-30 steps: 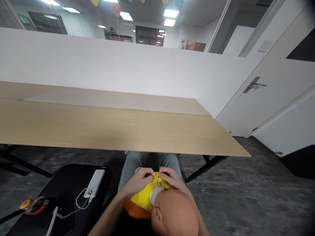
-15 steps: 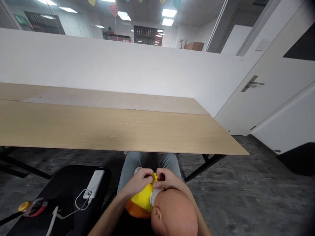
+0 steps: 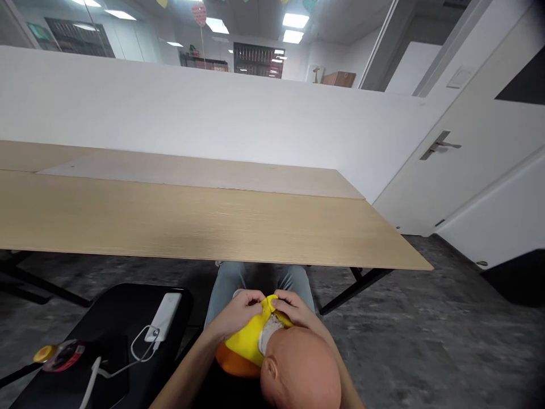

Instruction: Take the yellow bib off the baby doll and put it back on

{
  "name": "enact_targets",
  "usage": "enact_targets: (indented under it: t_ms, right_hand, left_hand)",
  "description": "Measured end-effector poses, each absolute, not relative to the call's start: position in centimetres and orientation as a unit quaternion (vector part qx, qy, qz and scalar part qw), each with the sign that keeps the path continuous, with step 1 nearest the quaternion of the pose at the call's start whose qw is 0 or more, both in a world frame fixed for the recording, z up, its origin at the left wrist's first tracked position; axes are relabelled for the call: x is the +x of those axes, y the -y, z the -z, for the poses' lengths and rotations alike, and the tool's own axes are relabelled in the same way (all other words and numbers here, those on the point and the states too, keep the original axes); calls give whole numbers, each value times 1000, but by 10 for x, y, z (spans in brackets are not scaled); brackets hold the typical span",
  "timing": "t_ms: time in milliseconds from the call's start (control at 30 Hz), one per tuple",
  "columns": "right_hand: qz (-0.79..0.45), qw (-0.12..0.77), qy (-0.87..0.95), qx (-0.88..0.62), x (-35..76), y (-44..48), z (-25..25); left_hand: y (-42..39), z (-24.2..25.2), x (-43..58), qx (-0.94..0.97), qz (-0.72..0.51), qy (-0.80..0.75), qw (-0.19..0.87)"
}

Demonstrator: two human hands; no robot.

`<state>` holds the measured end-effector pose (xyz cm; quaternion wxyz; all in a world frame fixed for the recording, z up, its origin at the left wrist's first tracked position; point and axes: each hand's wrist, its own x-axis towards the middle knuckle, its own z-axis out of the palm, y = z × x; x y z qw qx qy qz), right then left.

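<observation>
A bald baby doll [image 3: 300, 366] lies on my lap, head toward me, dressed in a yellow garment [image 3: 247, 339] with an orange part beneath it. My left hand [image 3: 238, 312] and my right hand [image 3: 293, 309] meet at the doll's chest. Both pinch the top edge of the yellow garment between closed fingers. My knees in grey-blue trousers [image 3: 230, 278] show just beyond the hands, under the table edge.
A long light wooden table [image 3: 191, 218] spans the view ahead, backed by a white partition. A black stool [image 3: 123, 324] at my left carries a white power bank [image 3: 164, 317] with a cable and a red-and-yellow tape roll [image 3: 59, 355]. A white door [image 3: 464, 153] stands at the right.
My fingers have shifted slightly on the yellow fabric at the doll's chest, pulling its edge up a little. The doll stays on my lap.
</observation>
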<state>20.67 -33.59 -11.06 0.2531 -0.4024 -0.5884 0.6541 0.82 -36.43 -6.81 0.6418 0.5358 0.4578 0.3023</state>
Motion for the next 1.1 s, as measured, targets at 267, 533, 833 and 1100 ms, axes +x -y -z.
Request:
enact_targets:
  t_ms: [267, 533, 833, 1100]
  right_hand:
    - [-597, 289, 619, -419, 203, 332, 112]
    - [-593, 325, 598, -431, 200, 332, 113]
    - [-643, 313, 570, -404, 202, 334, 109]
    - [-704, 285, 534, -372, 204, 338, 95]
  left_hand:
    - [364, 65, 7, 549, -305, -478, 615]
    - [363, 65, 4, 556, -308, -477, 607]
    - [363, 67, 4, 554, -304, -476, 612]
    - [364, 65, 5, 546, -301, -468, 626]
